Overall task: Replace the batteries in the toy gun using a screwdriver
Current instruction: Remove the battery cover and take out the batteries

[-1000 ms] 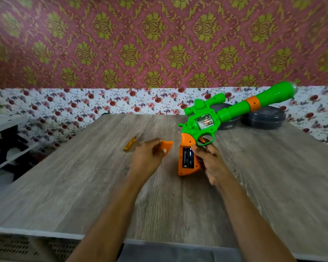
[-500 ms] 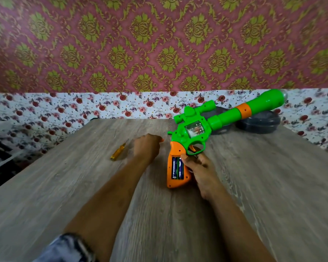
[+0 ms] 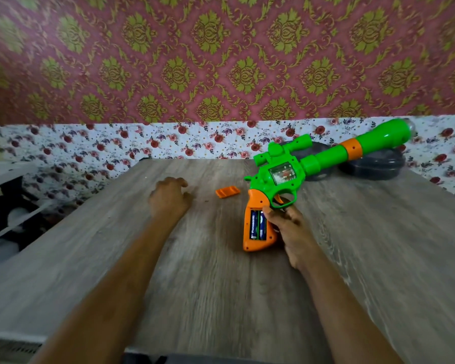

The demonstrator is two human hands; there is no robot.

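The green toy gun [image 3: 286, 174] has an orange grip [image 3: 255, 243], and its long barrel points to the back right. My right hand [image 3: 292, 232] grips the orange grip from the right and holds the gun tilted above the table. The battery bay in the grip is uncovered, and two dark batteries [image 3: 258, 225] sit side by side in it. The orange battery cover [image 3: 227, 192] lies loose on the table to the left of the gun. My left hand [image 3: 168, 198] is knuckles-up on the table left of the cover, fingers curled down. The screwdriver is not visible; what lies under that hand is hidden.
The grey wood-grain table [image 3: 221, 285] reaches back to the flowered wall. Two dark round lids [image 3: 373, 166] lie at the back right behind the barrel. A white shelf unit [image 3: 8, 174] stands beside the table's left edge.
My left hand has put the orange cover down on the table and moved left over the spot where the screwdriver lay. My right hand still holds the gun by its grip.
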